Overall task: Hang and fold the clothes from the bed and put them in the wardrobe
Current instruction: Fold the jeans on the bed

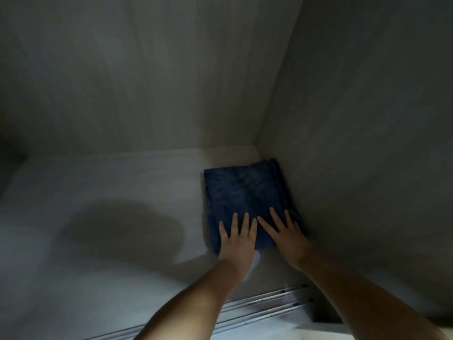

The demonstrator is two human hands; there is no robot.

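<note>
Dim light filled the inside of the wardrobe [147, 82], whose pale back panel and right side wall [367, 119] met in a corner above a light-coloured shelf [110, 182]. Folded blue jeans [242, 192] lay flat on that shelf, pushed into the back right corner, with their right edge touching the side wall and their far edge just short of the back panel. Both bare forearms reached in from the lower edge of the view. The left hand [236, 241] rested palm down on the near edge of the jeans, its fingers [245, 223] straight and slightly spread. The right hand [289, 238] lay just beside it, also flat on the denim, with its fingers straight and fanned apart; its forefinger nearly touched the left hand. Neither hand gripped the cloth. A broad dark shadow [127, 231] fell across the shelf to the left of the jeans. Metal sliding-door tracks [264, 307] ran along the front of the wardrobe beneath the forearms.
</note>
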